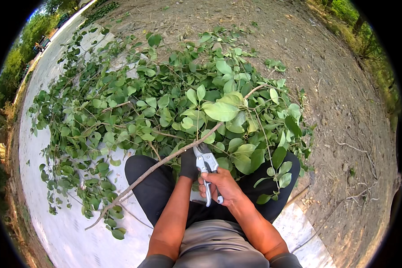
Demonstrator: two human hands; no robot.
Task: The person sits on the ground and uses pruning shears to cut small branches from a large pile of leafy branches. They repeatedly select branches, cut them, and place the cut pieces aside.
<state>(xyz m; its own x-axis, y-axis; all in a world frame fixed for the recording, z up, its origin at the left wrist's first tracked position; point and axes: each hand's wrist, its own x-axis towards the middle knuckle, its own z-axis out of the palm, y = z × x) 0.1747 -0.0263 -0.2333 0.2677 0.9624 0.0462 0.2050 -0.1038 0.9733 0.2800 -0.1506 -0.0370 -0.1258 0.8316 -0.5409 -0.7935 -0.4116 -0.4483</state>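
My right hand (222, 186), bare, is closed around the handles of metal pruning shears (206, 162). The shears' blades point away from me and lie close to a long leafy branch (164, 160), just below its bark. My left hand (189, 164), in a dark glove, is beside the blades under that branch; its fingers are partly hidden, so its grip cannot be made out. The branch slants from the lower left up to the right, over my knees, with broad green leaves (221, 110) at its upper part.
A large heap of cut leafy branches (120, 87) lies before my crossed legs, partly on pale pavement (73, 244). Bare soil (335, 100) with dry twigs (351, 145) stretches to the right. A thin wooden stick (298, 196) lies by my right knee.
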